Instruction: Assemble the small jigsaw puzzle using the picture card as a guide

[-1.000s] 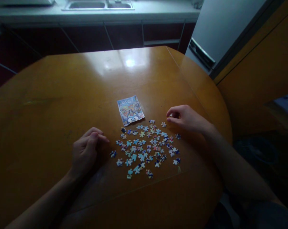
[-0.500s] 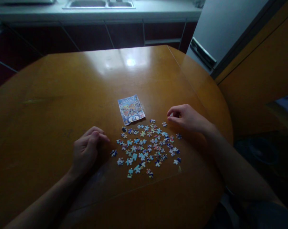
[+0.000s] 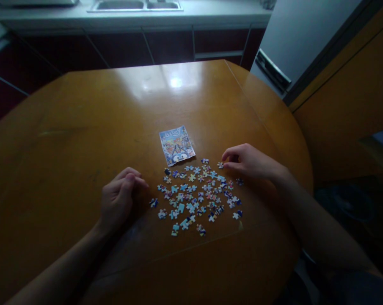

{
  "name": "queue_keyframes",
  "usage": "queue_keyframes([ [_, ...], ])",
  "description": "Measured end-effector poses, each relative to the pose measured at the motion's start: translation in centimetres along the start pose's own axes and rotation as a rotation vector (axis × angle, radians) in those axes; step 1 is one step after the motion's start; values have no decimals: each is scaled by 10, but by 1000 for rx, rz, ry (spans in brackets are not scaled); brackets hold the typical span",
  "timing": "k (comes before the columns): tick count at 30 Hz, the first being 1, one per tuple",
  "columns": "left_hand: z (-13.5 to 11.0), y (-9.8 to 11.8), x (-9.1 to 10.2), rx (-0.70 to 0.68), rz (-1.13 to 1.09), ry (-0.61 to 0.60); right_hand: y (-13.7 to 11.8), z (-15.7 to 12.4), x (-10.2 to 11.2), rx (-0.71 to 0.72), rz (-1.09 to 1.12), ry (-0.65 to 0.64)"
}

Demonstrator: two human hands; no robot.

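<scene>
Several small colourful jigsaw pieces [image 3: 197,195] lie scattered on a round wooden table [image 3: 83,127]. A small printed picture card [image 3: 176,145] lies just beyond them. My left hand [image 3: 119,199] rests on the table left of the pieces, fingers curled with the thumb against them; nothing shows in it. My right hand [image 3: 249,162] rests at the right upper edge of the scatter, fingertips pinched at a piece [image 3: 221,165] near the card's right side.
A kitchen counter with a steel sink [image 3: 134,6] runs along the back, dark cabinets below it. A grey fridge [image 3: 293,38] stands at the back right, next to an orange-brown panel [image 3: 353,93]. The table's right edge drops off near my right forearm.
The view has shifted slightly. My right hand has lowered a little toward the pieces. My left hand has stayed put.
</scene>
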State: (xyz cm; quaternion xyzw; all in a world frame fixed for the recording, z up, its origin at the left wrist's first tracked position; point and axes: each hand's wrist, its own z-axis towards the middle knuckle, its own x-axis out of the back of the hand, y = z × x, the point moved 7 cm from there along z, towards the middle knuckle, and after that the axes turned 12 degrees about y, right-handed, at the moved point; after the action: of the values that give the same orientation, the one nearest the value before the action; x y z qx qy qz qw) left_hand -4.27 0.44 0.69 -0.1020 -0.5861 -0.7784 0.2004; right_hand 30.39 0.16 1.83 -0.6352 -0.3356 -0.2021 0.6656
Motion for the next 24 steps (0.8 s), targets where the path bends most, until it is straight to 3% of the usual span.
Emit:
queue_keyframes([
  [24,0,4,-4,-31,2,-11,-5,-2,-6,57,4,-40],
])
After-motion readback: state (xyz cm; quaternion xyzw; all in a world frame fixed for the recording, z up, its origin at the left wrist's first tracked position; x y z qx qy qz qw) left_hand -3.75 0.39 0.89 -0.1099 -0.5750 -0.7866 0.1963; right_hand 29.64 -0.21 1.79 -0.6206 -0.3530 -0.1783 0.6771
